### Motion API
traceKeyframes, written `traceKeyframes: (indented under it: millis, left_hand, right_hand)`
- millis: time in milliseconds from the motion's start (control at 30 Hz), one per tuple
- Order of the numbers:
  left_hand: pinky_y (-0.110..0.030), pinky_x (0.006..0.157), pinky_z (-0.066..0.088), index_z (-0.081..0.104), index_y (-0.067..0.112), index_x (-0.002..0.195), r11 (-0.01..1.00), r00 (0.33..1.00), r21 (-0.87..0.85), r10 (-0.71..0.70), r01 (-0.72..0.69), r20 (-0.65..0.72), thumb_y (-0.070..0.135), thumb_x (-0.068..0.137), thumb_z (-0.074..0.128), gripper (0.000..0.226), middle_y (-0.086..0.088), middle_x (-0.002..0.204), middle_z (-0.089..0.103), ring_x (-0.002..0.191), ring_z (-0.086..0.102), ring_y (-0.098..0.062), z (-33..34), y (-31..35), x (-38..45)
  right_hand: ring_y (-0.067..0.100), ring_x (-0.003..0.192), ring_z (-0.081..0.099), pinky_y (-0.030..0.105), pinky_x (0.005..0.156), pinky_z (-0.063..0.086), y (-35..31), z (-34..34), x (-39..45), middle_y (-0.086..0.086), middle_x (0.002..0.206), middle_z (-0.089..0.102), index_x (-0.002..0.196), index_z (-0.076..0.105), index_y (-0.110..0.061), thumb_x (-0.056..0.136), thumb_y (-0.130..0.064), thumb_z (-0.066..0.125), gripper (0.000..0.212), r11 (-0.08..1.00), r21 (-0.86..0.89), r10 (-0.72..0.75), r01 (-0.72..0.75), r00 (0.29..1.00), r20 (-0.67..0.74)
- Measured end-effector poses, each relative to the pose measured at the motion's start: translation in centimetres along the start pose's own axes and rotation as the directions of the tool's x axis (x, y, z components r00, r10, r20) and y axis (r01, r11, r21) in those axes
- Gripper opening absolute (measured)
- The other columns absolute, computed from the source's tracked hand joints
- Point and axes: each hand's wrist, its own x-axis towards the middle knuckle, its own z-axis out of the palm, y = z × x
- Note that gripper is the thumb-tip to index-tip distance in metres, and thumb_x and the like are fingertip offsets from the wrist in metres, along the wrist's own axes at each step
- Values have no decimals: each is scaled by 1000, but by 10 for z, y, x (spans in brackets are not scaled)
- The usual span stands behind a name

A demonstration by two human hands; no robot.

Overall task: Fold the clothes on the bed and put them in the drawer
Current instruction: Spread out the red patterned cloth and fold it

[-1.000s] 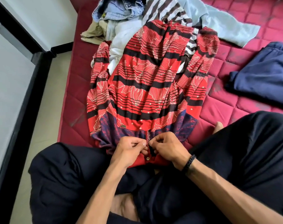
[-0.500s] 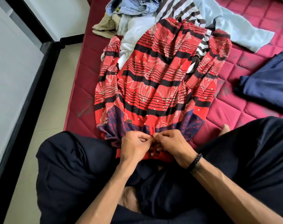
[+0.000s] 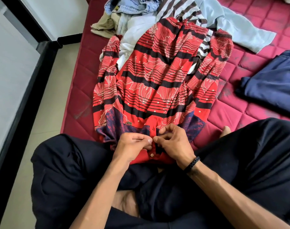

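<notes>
So I'm sitting cross-legged on the bed, the one with the quilted maroon cover, dark pants on both legs. Far left there's a strip of pale floor and a black frame edge running alongside it.

Going left to right across the pile at the top: one khaki piece, one pair of light denim jeans, one pale white-ish garment, one brown-and-white striped shirt, and one light blue top spread out flat. That's five things waiting back there, partly overlapping each other.

Laid over the front of that pile and running down to my lap is the one red patterned shirt, black bands and cream line-flowers, navy patches near the collar end. The collar end is closest to me, sitting on my legs.

My left hand has its grip pinched on the left edge of the button placket, thumb against fingertips. My right hand is pinching the opposite edge, right across from it, the two grips almost touching. I can see two small buttons there: one button pale and lower down, another just above my fingers. One braided black bracelet on my right wrist.

Way off right, one navy garment lies by itself, well apart from the pile.
</notes>
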Motion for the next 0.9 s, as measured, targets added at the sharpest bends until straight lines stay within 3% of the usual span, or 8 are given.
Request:
traceKeyframes:
  millis: [100, 233, 333, 467, 567, 667, 800, 900]
  left_hand:
    - [-18, 65, 56, 77, 10, 79, 1000, 999, -1, -15, 15, 35, 1, 90, 73, 15, -7, 71, 76, 62, 71, -12, -3, -1, 3]
    - [-15, 61, 54, 75, 5, 84, 1000, 997, 0, -28, 28, 76, 0, 94, 69, 12, -4, 69, 73, 56, 67, -6, -6, -1, 6]
    - [-15, 60, 53, 75, 2, 89, 1000, 997, 9, -5, 4, 83, 2, 94, 69, 8, -5, 71, 72, 55, 65, -6, -8, 1, 4]
    - [-20, 70, 58, 77, 16, 82, 976, 989, 158, 147, -149, 22, 5, 80, 85, 14, -2, 76, 76, 67, 71, -10, -7, -2, 1]
    - [-21, 64, 58, 74, 16, 84, 880, 941, 350, 340, -320, 6, 6, 74, 90, 21, 3, 73, 73, 64, 69, -13, 0, -5, -5]
    - [-24, 63, 59, 73, 17, 87, 826, 906, 394, 421, -404, 47, 7, 76, 89, 22, 5, 72, 71, 62, 68, -11, 6, -5, -5]
    - [-21, 71, 60, 81, 16, 87, 910, 949, 281, 316, -304, 3, 12, 87, 80, 5, 5, 75, 77, 68, 75, -9, 1, -2, -1]
    - [-22, 69, 58, 80, 13, 83, 968, 986, 191, 166, -163, 2, 5, 89, 75, 11, -1, 72, 77, 66, 76, -15, -3, -2, 3]
  right_hand:
    - [18, 63, 64, 44, 68, 58, 0, 0, -1, 5, 70, 72, 80, 56, -19, 81, -7, 81, 28, 999, 5, -34, 34, 999, 25]
    - [12, 58, 60, 27, 60, 53, -2, 1, -3, 6, 70, 70, 79, 47, -14, 87, 6, 74, 34, 992, 124, -3, -7, 997, 74]
    - [10, 55, 57, 23, 57, 50, -3, 1, -2, 5, 69, 69, 80, 44, -14, 87, 11, 71, 37, 974, 219, 32, -55, 994, 108]
    - [13, 58, 60, 23, 56, 52, -3, 2, -1, 8, 70, 67, 79, 44, -15, 88, 12, 69, 38, 975, 216, 31, -49, 996, 85]
    - [20, 66, 59, 32, 62, 50, -3, 5, -1, 13, 74, 64, 79, 44, -16, 87, 13, 67, 37, 988, 156, 3, -14, 998, 65]
    - [19, 66, 51, 34, 62, 44, -2, 6, -1, 11, 71, 56, 76, 43, -17, 87, 15, 62, 39, 993, 122, -9, 6, 1000, 24]
    - [14, 58, 42, 24, 52, 38, -4, 5, -2, 9, 68, 48, 76, 39, -18, 87, 17, 57, 40, 995, 98, -30, 27, 999, 29]
    - [18, 67, 42, 29, 57, 39, -6, 6, -2, 9, 71, 48, 75, 38, -19, 87, 15, 59, 42, 994, 93, -56, 49, 996, 70]
